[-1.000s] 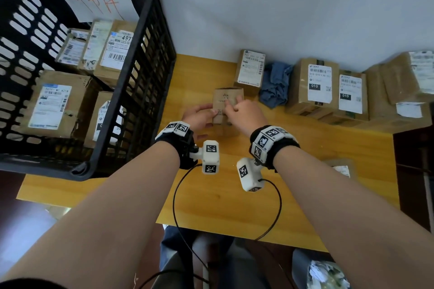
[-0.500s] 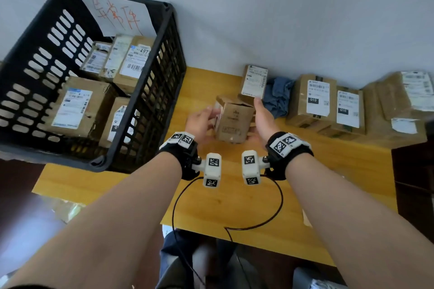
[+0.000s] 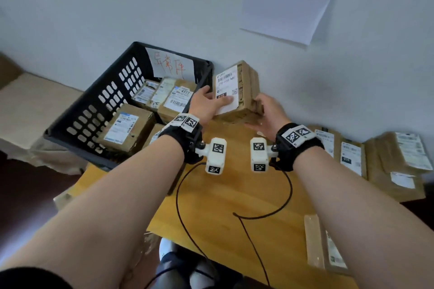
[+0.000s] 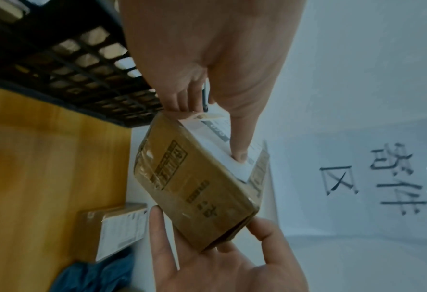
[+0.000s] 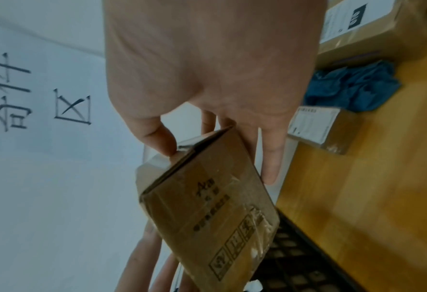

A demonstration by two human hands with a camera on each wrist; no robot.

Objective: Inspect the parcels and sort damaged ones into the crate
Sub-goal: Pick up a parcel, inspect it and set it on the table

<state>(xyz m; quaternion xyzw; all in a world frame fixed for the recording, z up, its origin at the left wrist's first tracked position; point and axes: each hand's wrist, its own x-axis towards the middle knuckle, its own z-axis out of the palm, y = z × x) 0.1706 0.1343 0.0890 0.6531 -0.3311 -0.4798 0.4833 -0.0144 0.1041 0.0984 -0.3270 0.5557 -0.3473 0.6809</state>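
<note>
Up off the yellow wooden counter (image 3: 234, 195) comes the small taped brown cardboard parcel (image 3: 244, 98), label now facing us. Left hand (image 3: 206, 105) and right hand (image 3: 267, 112) grip its ends, right beside the black slotted plastic crate (image 3: 94, 110).
</note>
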